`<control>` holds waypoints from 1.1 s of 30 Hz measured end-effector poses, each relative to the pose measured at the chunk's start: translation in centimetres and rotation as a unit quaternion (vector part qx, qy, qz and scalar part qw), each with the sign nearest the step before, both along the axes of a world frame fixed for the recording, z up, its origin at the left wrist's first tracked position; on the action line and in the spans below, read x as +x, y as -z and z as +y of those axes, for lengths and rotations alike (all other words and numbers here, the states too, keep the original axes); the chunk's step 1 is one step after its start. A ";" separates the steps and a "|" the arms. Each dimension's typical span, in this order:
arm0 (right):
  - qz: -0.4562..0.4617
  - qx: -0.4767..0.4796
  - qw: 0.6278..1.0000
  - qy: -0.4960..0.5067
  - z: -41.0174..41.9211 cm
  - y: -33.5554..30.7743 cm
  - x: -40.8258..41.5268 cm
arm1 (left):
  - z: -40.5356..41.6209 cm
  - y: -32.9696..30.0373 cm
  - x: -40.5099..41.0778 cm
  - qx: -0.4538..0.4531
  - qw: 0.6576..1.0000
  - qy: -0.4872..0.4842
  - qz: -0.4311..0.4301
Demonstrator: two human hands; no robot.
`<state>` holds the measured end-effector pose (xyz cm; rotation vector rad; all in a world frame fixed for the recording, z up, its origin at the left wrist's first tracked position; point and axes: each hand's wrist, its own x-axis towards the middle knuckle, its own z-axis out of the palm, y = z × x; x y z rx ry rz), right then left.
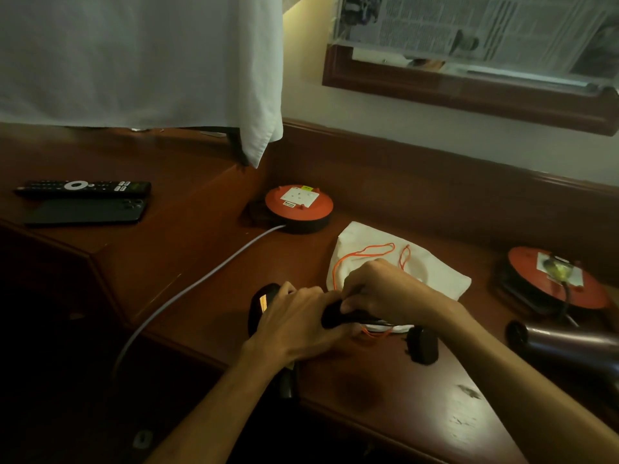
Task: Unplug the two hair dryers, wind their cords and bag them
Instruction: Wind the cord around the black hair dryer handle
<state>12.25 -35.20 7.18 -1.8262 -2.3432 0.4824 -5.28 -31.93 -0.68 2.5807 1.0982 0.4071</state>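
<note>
While hands (338, 306) grip it, black dryer (263, 304) lies flat.

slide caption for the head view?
Both hands wind a black hair dryer's cord beside a white drawstring bag.

Two bare forearms, no sleeves visible, left hand (294, 324) and right hand (385, 289) without rings or watch
</note>
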 end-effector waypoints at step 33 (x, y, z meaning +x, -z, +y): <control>0.297 -0.040 0.933 0.198 -6.5 3.8 -1.4 | 0.7 -0.3 -0.5 -0.042 0.973 -0.109 -0.197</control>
